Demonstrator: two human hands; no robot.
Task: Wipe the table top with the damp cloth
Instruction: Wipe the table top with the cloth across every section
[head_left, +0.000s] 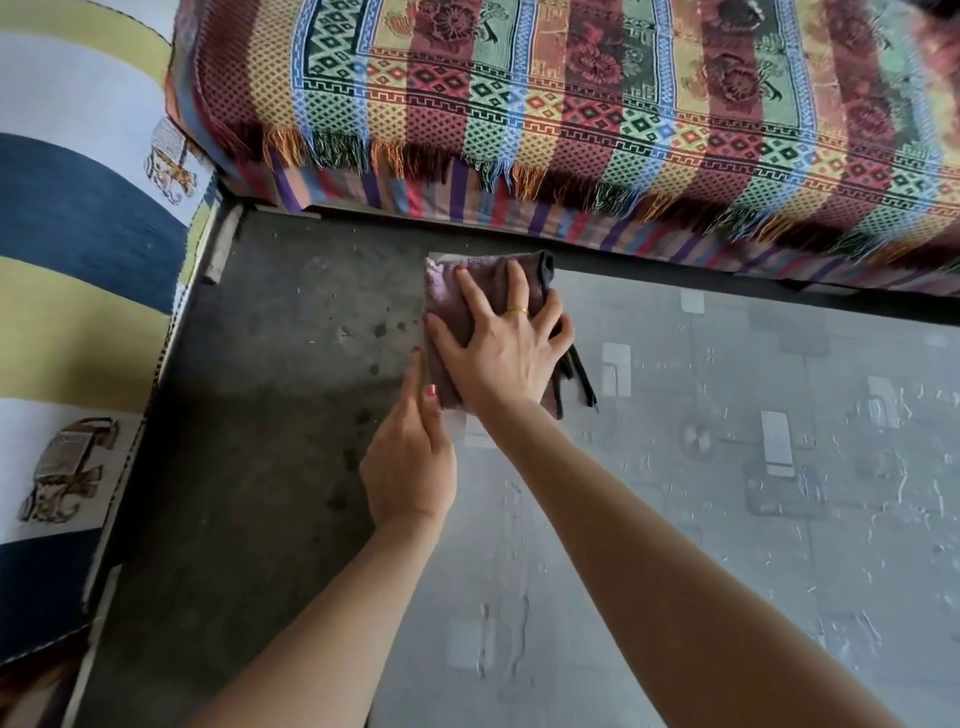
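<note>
A grey bench (727, 519) is lying before a sofa draped in a patterned throw (571, 104). At its far left, the right hand (506, 345) is pressing flat, fingers spread, on the folded cloth (447, 306); the left hand (410, 457), fingers straight, is touching the cloth's near-left edge.

Open glass table top (727, 519) to the right and toward the near edge — flat, bare, free for passing. Blocked along the far edge by a fringed woven throw (571, 130) overhanging the rim. Hemmed in on the left by a striped cushion (78, 218) close beside the dark table border (249, 415).
</note>
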